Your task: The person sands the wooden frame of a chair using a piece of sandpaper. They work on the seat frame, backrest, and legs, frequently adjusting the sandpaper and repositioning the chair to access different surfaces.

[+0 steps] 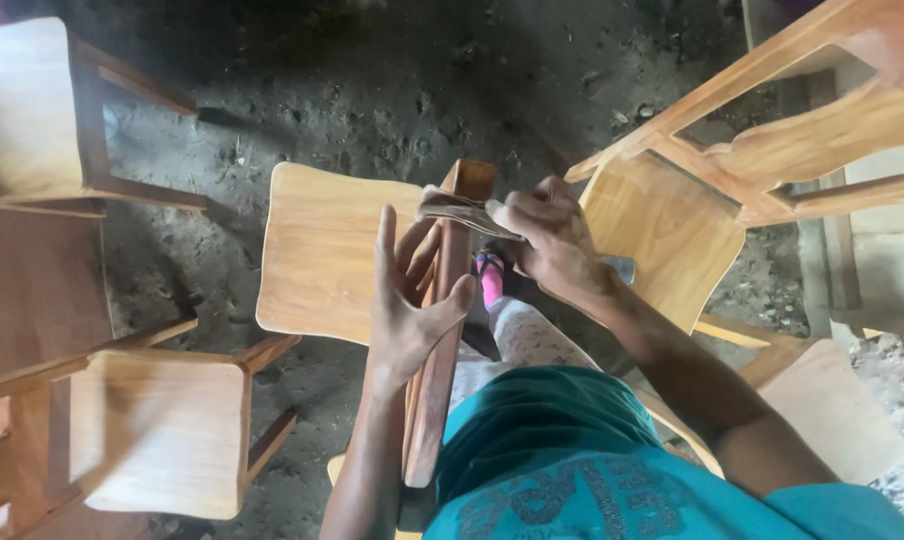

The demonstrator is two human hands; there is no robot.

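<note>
Wooden chair rail [442,330], reddish brown, stands upright between the person's knees. The left hand [407,300] steadies it, fingers spread open and thumb hooked around its near edge. The right hand [547,240], just beyond and right of the left, is clamped on a folded piece of sandpaper [457,210] pressed against the rail's top end. Sanding looks underway at the top; I cannot tell how much of the length below is done. Finished-looking pale chairs [322,250] stand around on the dirt floor [372,100].
</note>
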